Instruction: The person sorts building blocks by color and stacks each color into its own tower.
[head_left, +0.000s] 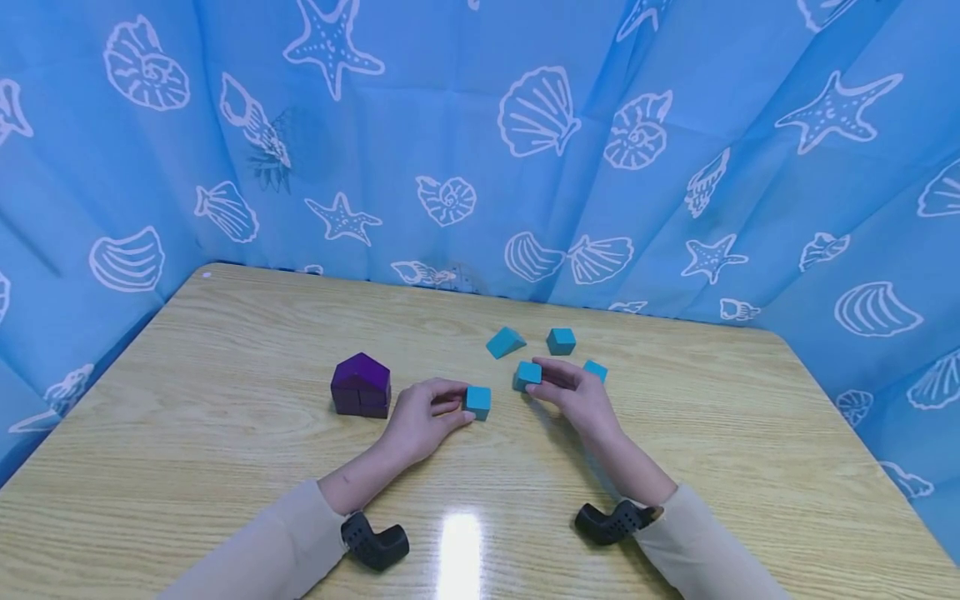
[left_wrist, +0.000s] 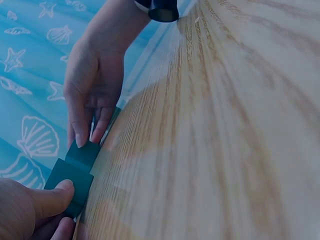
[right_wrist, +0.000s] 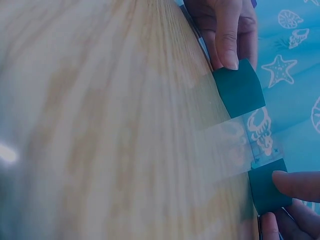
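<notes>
One purple house point(head_left: 361, 386) stands assembled beside the left hand point(head_left: 423, 421); the blue work looks barely begun, nothing joined yet. That hand pinches a near cube point(head_left: 477, 400), the right hand point(head_left: 577, 396) a far cube point(head_left: 527, 375) just apart from it. Beyond lie a wedge point(head_left: 506, 342), a back cube point(head_left: 561, 341) and a part-hidden block point(head_left: 597, 369).

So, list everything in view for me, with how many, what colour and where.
Table: one, light wood, in front of the curtain
Curtain: one, blue with white sea shapes, behind
Stack: one, purple, house-shaped, on the left
Cubes: three, blue, two held, one farther back
Wedge: one, blue, left of the farthest cube
Block: one, blue, partly hidden, on the right
Wrist cameras: two, black, one per wrist
Sleeves: two, pale, on the forearms
Hands: two, bare, fingers of each on a cube
</notes>
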